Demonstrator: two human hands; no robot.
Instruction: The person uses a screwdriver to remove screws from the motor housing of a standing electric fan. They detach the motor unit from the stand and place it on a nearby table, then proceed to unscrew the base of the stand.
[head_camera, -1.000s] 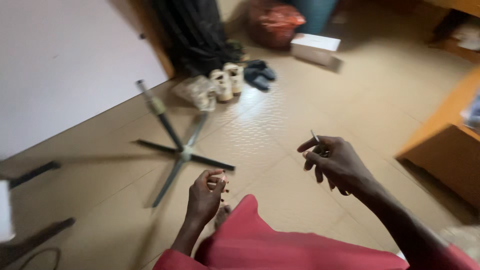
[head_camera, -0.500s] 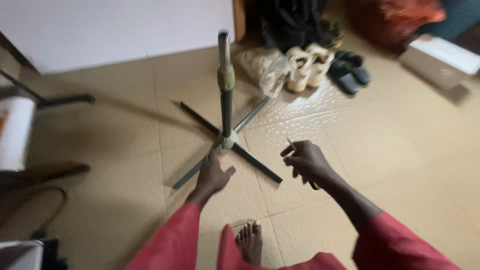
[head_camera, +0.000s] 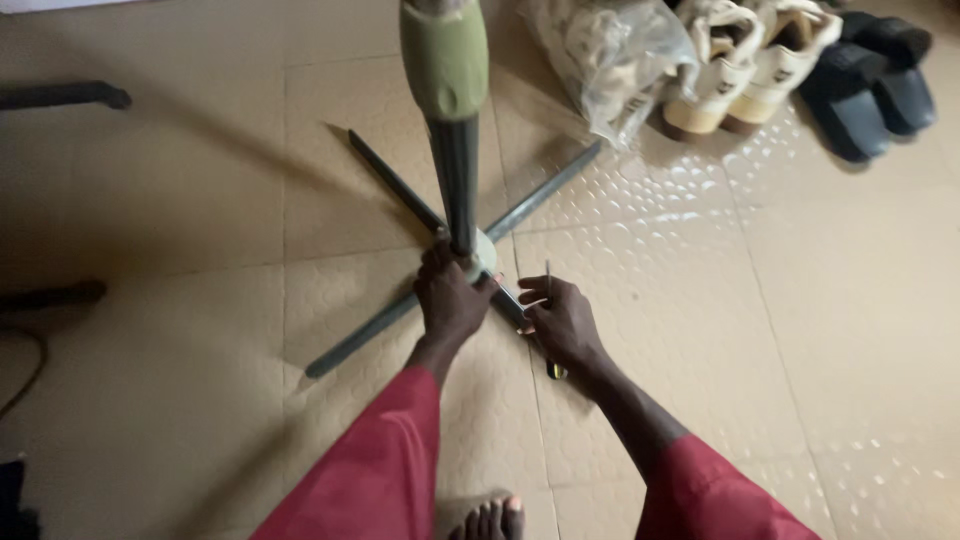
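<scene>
A clear plastic bag (head_camera: 610, 60) with pale contents lies crumpled on the floor at the top of the view, just beside 1 pair of cream shoes (head_camera: 745, 65). 1 pair of dark slides (head_camera: 880, 75) sits just right of the shoes. No label can be read on any of them.

The floor (head_camera: 800, 330) is beige tile with a raised pebbled pattern that catches glare near the shoes. A dark bar (head_camera: 60, 95) lies at the upper left edge.

The stand (head_camera: 455, 190) rests on the floor at centre. Its pole rises upright toward the camera, dark below and olive green at the collar; 4 thin legs spread flat in a cross from the pale hub.

The left hand (head_camera: 450, 300) is at the hub, fingers wrapped around the foot of the pole. The right hand (head_camera: 562, 322) is just beside it, over the near-right leg, fingers curled around a thin screwdriver (head_camera: 548, 320) whose long axis runs almost straight away from the person, metal tip far, yellow-and-black handle end near. Both sleeves are red. Bare toes (head_camera: 490, 518) show at the bottom edge.
</scene>
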